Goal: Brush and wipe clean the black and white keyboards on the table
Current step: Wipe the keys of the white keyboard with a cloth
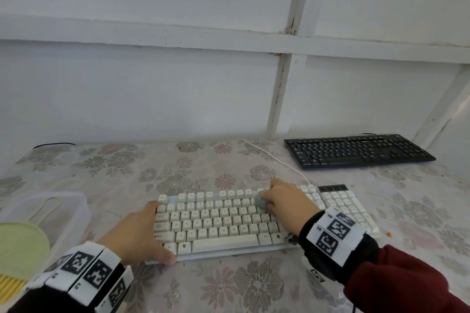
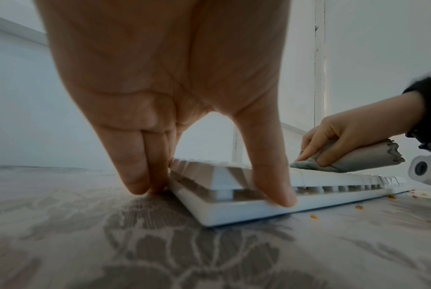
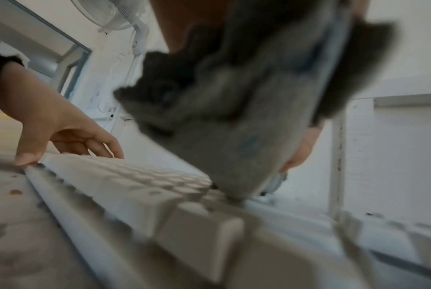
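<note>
The white keyboard point(image 1: 216, 223) lies across the flowered table in front of me. My left hand point(image 1: 150, 232) holds its left end, the thumb point(image 2: 271, 176) on the front rim and the fingers point(image 2: 140, 166) down against the left edge. My right hand point(image 1: 277, 201) grips a bunched grey cloth point(image 1: 260, 201) and presses it onto the upper key rows right of the middle. From the left wrist, the cloth point(image 2: 353, 160) lies flat on the keys under straight fingertips. In the blurred right wrist view the cloth point(image 3: 246, 117) fills the frame. The black keyboard point(image 1: 356, 151) sits untouched at the far right.
A clear plastic box point(image 1: 76, 211) at the left edge holds a yellow-green brush point(image 1: 23, 244). A white cable point(image 1: 274, 157) runs from the white keyboard toward the wall. Orange crumbs point(image 2: 313, 216) lie on the tablecloth point(image 1: 229, 287) by the keyboard's front edge. A white wall closes the back.
</note>
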A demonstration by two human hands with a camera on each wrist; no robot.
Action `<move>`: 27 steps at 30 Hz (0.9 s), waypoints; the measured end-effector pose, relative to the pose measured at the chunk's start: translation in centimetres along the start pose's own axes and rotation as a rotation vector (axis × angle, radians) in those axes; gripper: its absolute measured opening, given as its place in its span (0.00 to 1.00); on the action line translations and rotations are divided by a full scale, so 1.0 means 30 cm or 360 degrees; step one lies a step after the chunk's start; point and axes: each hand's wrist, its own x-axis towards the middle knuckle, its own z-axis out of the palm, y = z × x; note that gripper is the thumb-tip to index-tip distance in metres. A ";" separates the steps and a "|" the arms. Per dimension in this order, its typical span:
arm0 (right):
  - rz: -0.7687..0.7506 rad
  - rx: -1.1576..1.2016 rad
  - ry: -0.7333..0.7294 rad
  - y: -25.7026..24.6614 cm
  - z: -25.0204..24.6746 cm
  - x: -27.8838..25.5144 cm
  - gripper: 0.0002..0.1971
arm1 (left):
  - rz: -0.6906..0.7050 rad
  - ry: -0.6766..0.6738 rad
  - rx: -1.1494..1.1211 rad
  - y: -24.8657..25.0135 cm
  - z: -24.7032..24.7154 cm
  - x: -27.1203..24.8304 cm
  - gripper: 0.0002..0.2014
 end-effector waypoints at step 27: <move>0.0168 -0.0183 0.0001 0.237 -0.057 -0.060 0.14 | -0.0005 -0.0012 0.0013 0.000 0.003 0.003 0.58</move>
